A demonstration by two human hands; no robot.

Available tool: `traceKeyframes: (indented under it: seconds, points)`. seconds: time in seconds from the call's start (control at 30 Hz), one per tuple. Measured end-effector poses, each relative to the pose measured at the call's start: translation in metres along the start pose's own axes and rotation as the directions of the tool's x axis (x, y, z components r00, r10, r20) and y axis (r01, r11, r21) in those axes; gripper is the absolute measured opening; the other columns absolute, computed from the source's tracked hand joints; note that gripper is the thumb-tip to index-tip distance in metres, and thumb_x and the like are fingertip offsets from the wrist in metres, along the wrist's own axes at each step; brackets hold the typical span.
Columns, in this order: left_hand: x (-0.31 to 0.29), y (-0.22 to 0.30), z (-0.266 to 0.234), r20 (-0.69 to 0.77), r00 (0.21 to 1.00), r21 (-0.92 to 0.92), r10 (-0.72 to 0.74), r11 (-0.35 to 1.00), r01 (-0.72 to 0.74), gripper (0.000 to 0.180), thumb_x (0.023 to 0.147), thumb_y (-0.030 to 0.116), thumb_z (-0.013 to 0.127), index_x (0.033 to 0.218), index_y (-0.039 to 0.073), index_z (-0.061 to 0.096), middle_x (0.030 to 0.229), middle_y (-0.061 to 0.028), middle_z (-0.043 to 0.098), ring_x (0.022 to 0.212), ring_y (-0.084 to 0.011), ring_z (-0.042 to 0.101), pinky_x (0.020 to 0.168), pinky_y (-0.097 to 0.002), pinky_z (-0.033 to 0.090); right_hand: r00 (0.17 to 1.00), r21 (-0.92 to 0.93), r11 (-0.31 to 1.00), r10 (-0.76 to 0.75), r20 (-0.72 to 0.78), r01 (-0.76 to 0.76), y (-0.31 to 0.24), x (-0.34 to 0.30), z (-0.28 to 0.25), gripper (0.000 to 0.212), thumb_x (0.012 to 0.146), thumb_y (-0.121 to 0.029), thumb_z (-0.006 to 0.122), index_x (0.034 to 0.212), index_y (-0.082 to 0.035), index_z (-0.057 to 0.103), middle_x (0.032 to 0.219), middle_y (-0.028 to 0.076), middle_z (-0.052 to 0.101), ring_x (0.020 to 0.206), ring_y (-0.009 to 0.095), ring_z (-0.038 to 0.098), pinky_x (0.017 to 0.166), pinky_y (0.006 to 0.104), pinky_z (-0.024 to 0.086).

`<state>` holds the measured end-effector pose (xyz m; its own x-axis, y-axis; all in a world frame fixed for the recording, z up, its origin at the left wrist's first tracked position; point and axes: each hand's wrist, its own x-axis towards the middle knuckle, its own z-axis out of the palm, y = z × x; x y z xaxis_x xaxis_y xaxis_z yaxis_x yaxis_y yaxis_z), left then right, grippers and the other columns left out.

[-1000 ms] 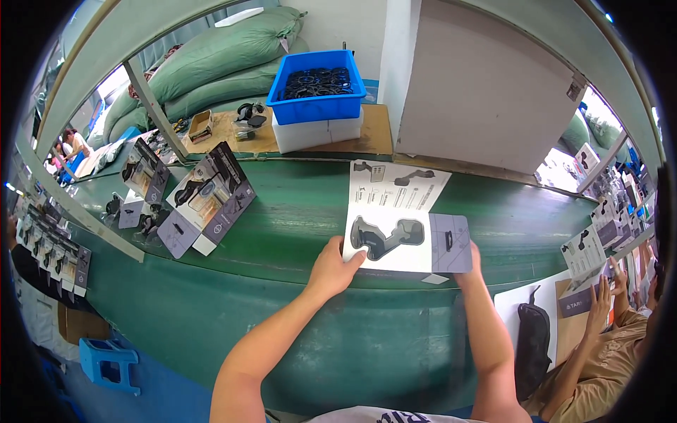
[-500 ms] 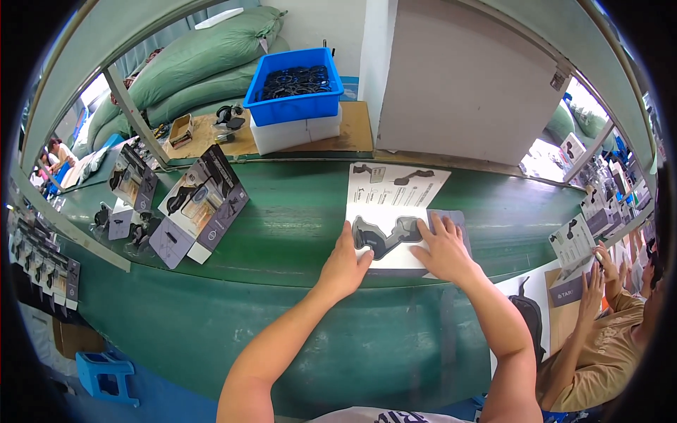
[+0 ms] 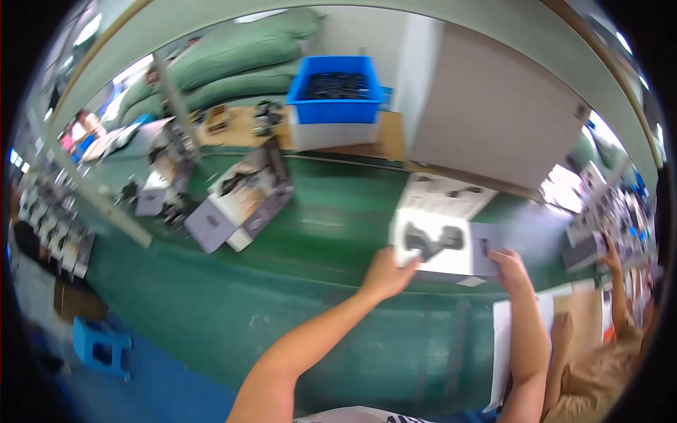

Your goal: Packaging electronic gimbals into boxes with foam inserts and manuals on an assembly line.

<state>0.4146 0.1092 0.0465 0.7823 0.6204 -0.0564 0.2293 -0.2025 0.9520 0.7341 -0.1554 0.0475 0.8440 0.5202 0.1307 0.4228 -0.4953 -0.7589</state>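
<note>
An open cardboard box [image 3: 462,262] with a white insert lies on the green work surface, its printed lid [image 3: 446,196] raised at the back. Dark grey shapes [image 3: 451,238] sit in the insert; blur hides whether they are parts or hollows. My left hand [image 3: 390,273] grips the box's front left corner, thumb on top. At the other side, my right hand [image 3: 513,271] pinches the outer edge of the grey-purple side flap [image 3: 485,247], which is spread out to the right.
Another open printed box [image 3: 247,201] stands to the left, with loose black parts [image 3: 176,210] beyond it. A blue bin [image 3: 335,109] of black pieces sits on a white block at the back. A co-worker's hand [image 3: 612,252] holds a box at the right.
The view has swung left. My right hand has left the insert for the side flap's outer edge, and my left hand has slid to the front corner. The box appears shifted slightly right.
</note>
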Motion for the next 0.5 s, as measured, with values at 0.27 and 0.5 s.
traceKeyframes:
  seconds: [0.27,0.5]
  points:
    - [-0.103,0.055,-0.109,-0.224,0.883,0.324,0.413,0.886,-0.332,0.061,0.088,0.023,0.073,0.138,-0.005,0.05,0.134,-0.0246,0.057,0.12,-0.0382,0.059,0.104,-0.043,0.048,0.958,-0.163,0.977,-0.171,-0.23,0.135,-0.002,0.088,-0.031,0.041,0.086,-0.02,0.072,0.118,0.003,0.063,0.103,0.013,0.063,0.084,0.021,0.06,0.071,0.0332,0.047]
    - [-0.202,-0.054,-0.305,-0.806,0.421,0.555,0.416,0.779,0.291,0.062,0.084,0.011,0.07,0.136,-0.008,0.043,0.128,-0.0247,0.051,0.115,-0.0377,0.053,0.103,-0.0454,0.045,0.953,0.108,0.974,-0.219,0.211,0.2,-0.36,-0.096,0.194,0.094,0.08,-0.033,0.081,0.151,0.004,0.032,0.144,0.028,0.044,0.128,0.039,0.053,0.106,0.0468,0.046]
